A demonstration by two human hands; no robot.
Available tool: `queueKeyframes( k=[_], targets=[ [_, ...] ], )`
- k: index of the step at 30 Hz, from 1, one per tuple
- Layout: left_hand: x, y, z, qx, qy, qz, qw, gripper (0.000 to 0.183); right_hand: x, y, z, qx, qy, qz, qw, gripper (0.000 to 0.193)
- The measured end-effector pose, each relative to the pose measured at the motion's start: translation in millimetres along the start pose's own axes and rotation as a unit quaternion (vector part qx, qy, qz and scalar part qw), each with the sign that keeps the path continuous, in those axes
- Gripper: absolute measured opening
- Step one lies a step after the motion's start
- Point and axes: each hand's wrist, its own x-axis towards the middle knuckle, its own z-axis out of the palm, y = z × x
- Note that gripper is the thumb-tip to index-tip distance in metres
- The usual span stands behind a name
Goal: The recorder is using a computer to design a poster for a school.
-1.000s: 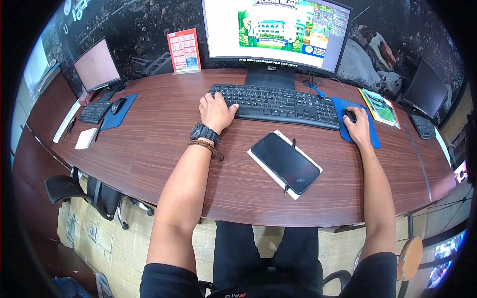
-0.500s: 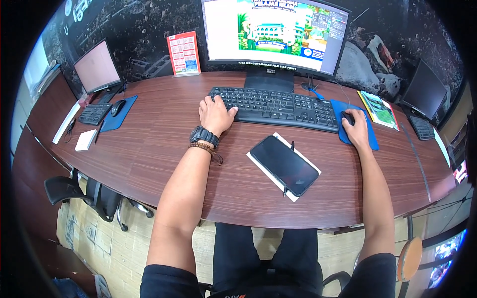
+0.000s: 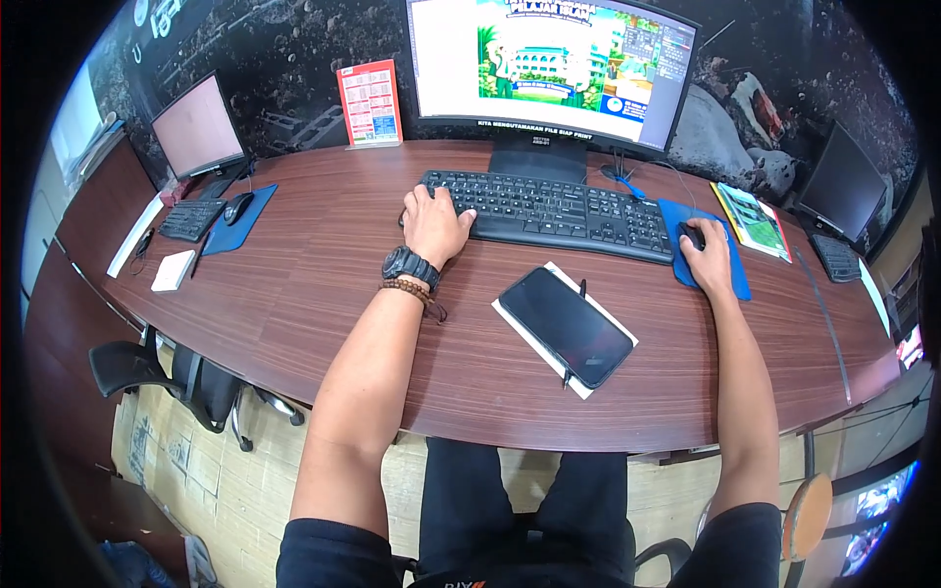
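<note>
My left hand [image 3: 435,225] lies over the left end of a black keyboard [image 3: 534,208], its fingers apart on the keys and the thumb at the front edge. A black watch [image 3: 410,267] and a beaded bracelet [image 3: 408,289] circle that wrist. At the keyboard's right, my right hand [image 3: 711,258] is wrapped over a black computer mouse [image 3: 694,236] on a blue mouse pad [image 3: 738,281]. Between my forearms a black smartphone [image 3: 567,326] rests aslant on a white pad [image 3: 532,340], with a dark pen [image 3: 583,289] partly hidden under the phone.
Behind the keyboard stands a large monitor [image 3: 549,83] showing a green illustrated layout. A red-edged desk calendar [image 3: 371,103] is to its left, a colourful booklet [image 3: 751,221] to its right. Smaller monitors [image 3: 198,125] [image 3: 841,181] flank the brown desk [image 3: 323,216]. A black chair [image 3: 127,368] sits at lower left.
The whole view has shifted slightly, so the desk items appear a little farther right. My left hand stays on the keyboard and my right hand on the mouse.
</note>
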Motion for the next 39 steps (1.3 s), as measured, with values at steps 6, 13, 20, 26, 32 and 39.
queueKeyframes(
  k=[6,13,20,26,32,39],
  targets=[
    [-11,12,-6,-0.023,-0.069,0.088,0.993,0.062,0,5,0,-0.002,0.005,-0.001,1.0,0.033],
    [-10,21,-13,0.023,-0.17,0.079,0.982,0.072,0,-2,1,0.002,-0.003,0.009,1.0,0.033],
    [-9,17,-10,0.022,-0.165,0.09,0.982,0.077,0,1,0,-0.002,0.005,-0.002,1.0,0.032],
    [-10,17,-11,0.024,-0.17,0.093,0.981,0.078,0,2,1,0.008,0.007,-0.012,1.0,0.032],
    [-12,19,-13,0.019,-0.171,0.088,0.981,0.078,0,1,-1,-0.005,0.005,-0.004,1.0,0.032],
    [-11,17,-10,0.013,-0.166,0.093,0.982,0.08,0,3,0,-0.003,0.003,0.001,1.0,0.033]
  ],
)
